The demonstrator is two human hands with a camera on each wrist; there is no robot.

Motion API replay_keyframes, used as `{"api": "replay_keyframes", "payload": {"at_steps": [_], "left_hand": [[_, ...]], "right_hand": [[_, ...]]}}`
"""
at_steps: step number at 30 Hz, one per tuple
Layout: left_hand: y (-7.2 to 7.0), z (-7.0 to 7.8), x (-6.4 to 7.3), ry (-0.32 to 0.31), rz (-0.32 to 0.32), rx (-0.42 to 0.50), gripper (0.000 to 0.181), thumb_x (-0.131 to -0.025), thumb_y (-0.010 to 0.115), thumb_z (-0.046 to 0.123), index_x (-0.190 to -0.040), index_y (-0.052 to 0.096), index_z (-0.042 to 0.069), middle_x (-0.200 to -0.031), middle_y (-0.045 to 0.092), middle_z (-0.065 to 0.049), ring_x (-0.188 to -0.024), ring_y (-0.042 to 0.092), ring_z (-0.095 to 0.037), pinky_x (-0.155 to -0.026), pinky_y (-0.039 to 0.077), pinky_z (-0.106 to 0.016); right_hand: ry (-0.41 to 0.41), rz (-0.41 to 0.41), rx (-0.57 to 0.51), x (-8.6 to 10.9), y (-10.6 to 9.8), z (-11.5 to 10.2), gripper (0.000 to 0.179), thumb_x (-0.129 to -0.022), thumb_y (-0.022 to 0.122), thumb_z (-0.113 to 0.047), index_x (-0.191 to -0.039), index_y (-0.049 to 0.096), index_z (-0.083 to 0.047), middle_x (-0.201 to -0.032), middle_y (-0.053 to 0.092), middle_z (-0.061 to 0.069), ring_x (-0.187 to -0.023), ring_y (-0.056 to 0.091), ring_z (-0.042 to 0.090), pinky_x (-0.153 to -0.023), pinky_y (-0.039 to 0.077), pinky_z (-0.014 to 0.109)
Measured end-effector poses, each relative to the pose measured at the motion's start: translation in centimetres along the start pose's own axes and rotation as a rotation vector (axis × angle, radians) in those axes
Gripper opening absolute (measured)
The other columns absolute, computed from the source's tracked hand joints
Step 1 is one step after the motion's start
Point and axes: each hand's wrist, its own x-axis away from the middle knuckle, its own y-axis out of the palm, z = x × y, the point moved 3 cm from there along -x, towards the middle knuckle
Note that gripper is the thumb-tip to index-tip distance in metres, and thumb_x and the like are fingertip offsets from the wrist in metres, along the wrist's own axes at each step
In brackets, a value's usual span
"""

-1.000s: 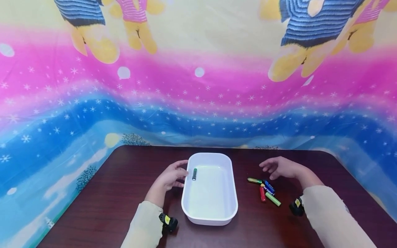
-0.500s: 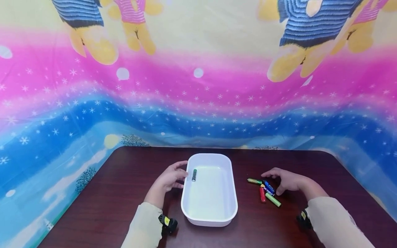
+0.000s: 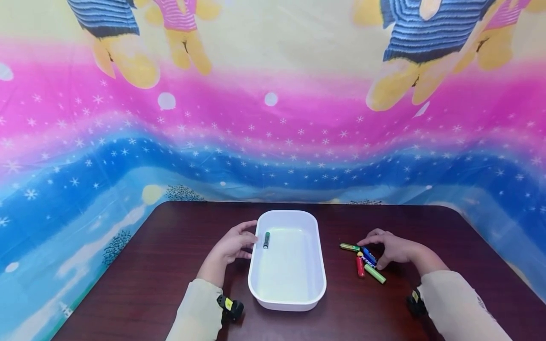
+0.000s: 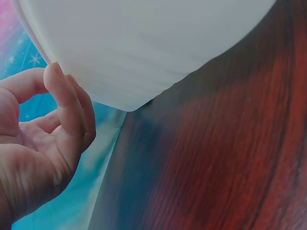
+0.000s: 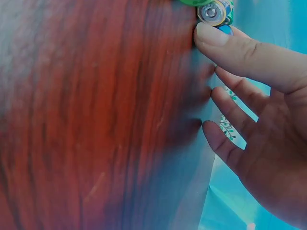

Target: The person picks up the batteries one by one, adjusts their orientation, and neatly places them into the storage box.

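A white plastic tray (image 3: 287, 302) stands lengthwise on the table, with a dark green-topped battery (image 3: 266, 240) lying inside near its left wall. Beside that wall my left hand (image 3: 232, 244) touches the rim from outside with bent, relaxed fingers; the left wrist view shows a fingertip against the tray's outer wall. My right hand (image 3: 394, 247) is low over a small heap of batteries, thumb and index finger spread around a blue battery (image 3: 368, 256). In the right wrist view, the thumb tip is right at a battery's silver end (image 5: 211, 13). The index fingertip is hidden there.
In the heap also lie a red battery (image 3: 360, 266), a light green battery (image 3: 375, 273) and a green-gold battery (image 3: 350, 247). The dark wood table (image 3: 170, 284) ends at a printed cloth backdrop (image 3: 273, 142). Black wrist cameras (image 3: 230, 307) sit on both wrists.
My right hand has come down and turned toward the heap, then edged slightly left, bringing thumb and index finger around the blue battery. The left hand and tray stay put.
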Motion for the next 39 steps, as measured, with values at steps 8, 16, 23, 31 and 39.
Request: {"api": "replay_keyframes", "payload": {"at_steps": [8,16,23,31,39], "left_hand": [[0.0,0.0,0.0,0.008,-0.004,0.007,0.059,-0.084,0.056,0.0,-0.139,0.036,0.007,-0.093,0.056,-0.012,-0.069,0.058,-0.018,-0.049,0.05,-0.027],[0.0,-0.1,0.0,0.009,-0.003,0.01,0.059,-0.084,0.056,0.0,-0.139,0.036,0.007,-0.093,0.055,-0.012,-0.068,0.057,-0.018,-0.049,0.05,-0.027],[0.0,-0.1,-0.1,0.007,-0.003,-0.002,0.059,-0.084,0.056,0.001,-0.14,0.036,0.007,-0.096,0.055,-0.015,-0.069,0.057,-0.018,-0.05,0.05,-0.028],[-0.1,0.2,-0.1,0.006,0.008,-0.016,0.058,-0.085,0.056,0.001,-0.139,0.036,0.007,-0.097,0.056,-0.016,-0.069,0.058,-0.019,-0.05,0.051,-0.029],[-0.1,0.1,-0.1,-0.007,0.008,-0.003,0.059,-0.084,0.058,0.0,-0.139,0.037,0.008,-0.098,0.056,-0.016,-0.068,0.057,-0.018,-0.049,0.05,-0.028]], "right_hand": [[-0.016,0.002,-0.013,-0.1,-0.1,0.2,0.057,-0.062,0.081,-0.005,-0.116,0.064,-0.013,-0.125,0.038,0.019,-0.113,0.031,0.045,-0.078,0.047,0.043],[0.002,0.051,-0.029,-0.2,-0.3,0.6,0.054,-0.061,0.082,-0.003,-0.113,0.066,-0.01,-0.121,0.044,0.018,-0.107,0.042,0.04,-0.075,0.049,0.04],[0.069,0.236,-0.165,-0.4,-1.1,1.3,0.058,-0.066,0.08,-0.005,-0.12,0.06,0.0,-0.113,0.055,0.019,-0.103,0.05,0.037,-0.071,0.052,0.035],[0.072,0.3,-0.512,-0.9,-1.9,-0.1,0.073,-0.071,0.076,-0.003,-0.135,0.042,0.005,-0.128,0.045,0.03,-0.114,0.046,0.04,-0.083,0.051,0.039],[0.036,0.231,-0.723,-1.4,-2.0,-2.7,0.075,-0.076,0.069,0.005,-0.138,0.028,0.012,-0.135,0.034,0.036,-0.122,0.041,0.038,-0.089,0.047,0.031]]}}
